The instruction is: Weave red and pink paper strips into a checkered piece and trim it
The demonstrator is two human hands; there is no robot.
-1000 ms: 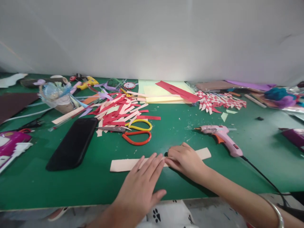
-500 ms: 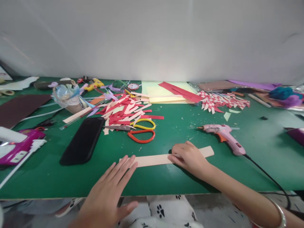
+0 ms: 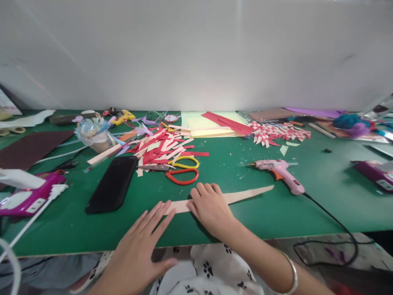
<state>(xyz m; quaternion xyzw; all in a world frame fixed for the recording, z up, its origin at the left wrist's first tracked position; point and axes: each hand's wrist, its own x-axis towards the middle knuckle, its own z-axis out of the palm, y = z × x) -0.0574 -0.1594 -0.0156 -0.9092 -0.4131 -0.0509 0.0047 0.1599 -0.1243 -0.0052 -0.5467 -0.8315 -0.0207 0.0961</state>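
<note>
Now, the left hand (image 3: 141,246) is resting, fingers spread, on a long peach paper strip (image 3: 179,207); the right hand (image 3: 211,211) is covering its middle, any grip hidden.

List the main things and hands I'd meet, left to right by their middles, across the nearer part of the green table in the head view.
Purple-and-white device at the left edge, black phone, left hand, scissors, right hand, pink glue gun, purple-and-white device at the right edge.
</note>
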